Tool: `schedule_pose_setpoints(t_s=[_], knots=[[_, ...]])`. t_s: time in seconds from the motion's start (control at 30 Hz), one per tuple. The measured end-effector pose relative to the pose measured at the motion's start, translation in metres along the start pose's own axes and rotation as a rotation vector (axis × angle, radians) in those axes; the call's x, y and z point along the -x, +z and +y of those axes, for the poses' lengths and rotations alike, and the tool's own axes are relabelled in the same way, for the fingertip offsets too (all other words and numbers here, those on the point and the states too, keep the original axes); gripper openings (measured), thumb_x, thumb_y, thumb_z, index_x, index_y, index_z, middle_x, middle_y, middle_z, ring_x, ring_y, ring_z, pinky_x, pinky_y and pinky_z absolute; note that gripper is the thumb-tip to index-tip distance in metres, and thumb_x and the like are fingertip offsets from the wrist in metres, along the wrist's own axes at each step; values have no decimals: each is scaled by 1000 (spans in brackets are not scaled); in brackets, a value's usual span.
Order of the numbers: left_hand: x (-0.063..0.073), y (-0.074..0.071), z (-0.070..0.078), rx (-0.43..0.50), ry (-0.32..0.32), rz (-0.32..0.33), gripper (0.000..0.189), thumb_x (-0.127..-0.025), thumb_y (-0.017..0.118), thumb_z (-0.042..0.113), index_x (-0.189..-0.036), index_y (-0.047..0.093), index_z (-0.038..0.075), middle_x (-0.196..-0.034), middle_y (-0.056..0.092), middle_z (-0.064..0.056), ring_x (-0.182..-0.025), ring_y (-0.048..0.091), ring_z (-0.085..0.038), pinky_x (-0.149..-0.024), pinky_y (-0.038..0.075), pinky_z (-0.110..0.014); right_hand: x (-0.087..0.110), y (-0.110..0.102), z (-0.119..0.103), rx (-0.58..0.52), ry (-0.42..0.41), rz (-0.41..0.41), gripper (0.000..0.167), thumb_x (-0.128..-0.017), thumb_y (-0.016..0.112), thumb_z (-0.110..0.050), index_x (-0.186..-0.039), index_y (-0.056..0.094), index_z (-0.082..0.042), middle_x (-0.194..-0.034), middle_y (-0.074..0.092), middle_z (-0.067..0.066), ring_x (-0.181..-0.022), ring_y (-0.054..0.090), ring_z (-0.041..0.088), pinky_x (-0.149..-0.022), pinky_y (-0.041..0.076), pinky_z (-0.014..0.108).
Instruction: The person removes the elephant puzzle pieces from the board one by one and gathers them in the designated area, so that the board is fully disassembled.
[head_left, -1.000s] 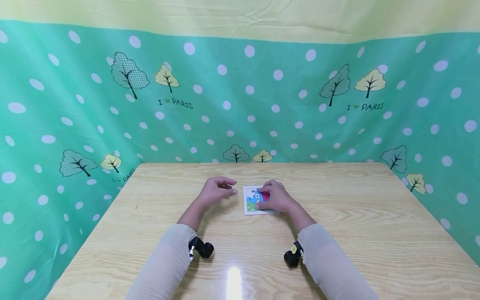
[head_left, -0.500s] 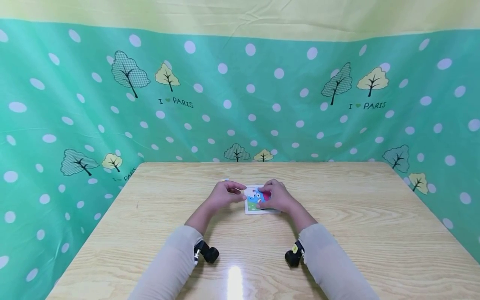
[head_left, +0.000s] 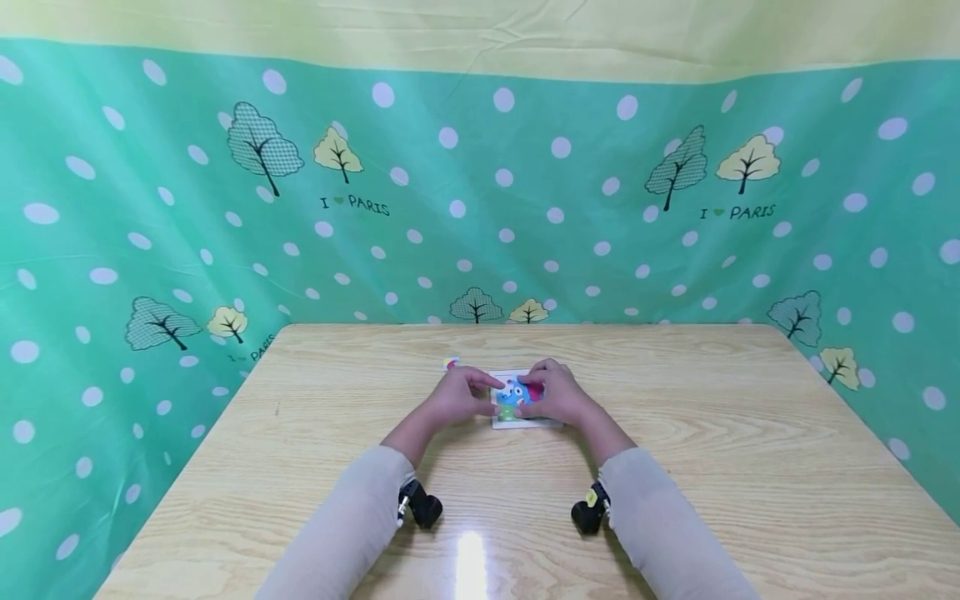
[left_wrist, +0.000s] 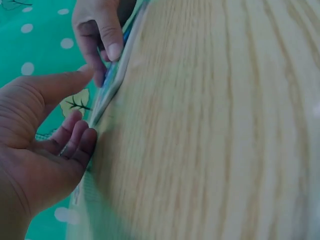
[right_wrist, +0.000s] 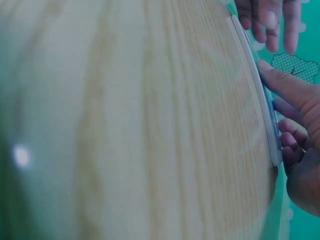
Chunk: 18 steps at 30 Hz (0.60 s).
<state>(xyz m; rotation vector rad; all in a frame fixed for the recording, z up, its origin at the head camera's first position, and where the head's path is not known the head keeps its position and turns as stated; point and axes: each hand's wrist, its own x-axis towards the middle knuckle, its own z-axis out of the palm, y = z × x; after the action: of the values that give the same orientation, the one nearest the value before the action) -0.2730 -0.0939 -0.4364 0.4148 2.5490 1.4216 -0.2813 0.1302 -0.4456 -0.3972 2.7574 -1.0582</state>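
A flat, white-bordered picture board (head_left: 525, 423), printed with a blue cartoon animal on green grass, lies on the table in the head view. My right hand (head_left: 557, 396) rests over its right part, thumb and fingertips spread on the picture. My left hand (head_left: 457, 396) reaches over the left border, with a gap between index finger and thumb. In the left wrist view the left hand (left_wrist: 50, 120) is by the board's near end, its palm showing. The right wrist view shows the board edge-on, with the right thumb (right_wrist: 282, 82) along it. Both hands cover parts of the picture.
A small colourful printed piece (head_left: 451, 363) lies behind the left hand. The wooden table (head_left: 712, 433) ends at a green dotted curtain (head_left: 555, 183) behind and on both sides. Each wrist carries a black camera (head_left: 426, 510).
My left hand has moved right to the board's left border, uncovering the small printed piece behind it. The right hand stays on the board.
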Motion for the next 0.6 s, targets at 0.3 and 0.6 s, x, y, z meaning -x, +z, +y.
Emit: schedule_pose_setpoints(t_s=[0.3, 0.6], knots=[[-6, 5, -1, -111, -34, 3, 41, -81, 89, 12, -120, 76, 10, -115, 70, -6, -110, 62, -24, -102, 50, -43, 2, -2, 1, 7, -21, -13, 65, -84, 89, -24, -141, 64, -7, -138, 49, 11, -129, 41, 33, -111, 40, 49], [-10, 4, 0, -197, 0, -32, 46, -80, 91, 14, -123, 75, 4, -111, 66, -7, -103, 57, -21, -96, 51, -40, 5, -1, -1, 43, -85, -13, 70, -82, 90, -27, -142, 62, -4, -140, 50, 15, -129, 41, 36, -109, 41, 51]])
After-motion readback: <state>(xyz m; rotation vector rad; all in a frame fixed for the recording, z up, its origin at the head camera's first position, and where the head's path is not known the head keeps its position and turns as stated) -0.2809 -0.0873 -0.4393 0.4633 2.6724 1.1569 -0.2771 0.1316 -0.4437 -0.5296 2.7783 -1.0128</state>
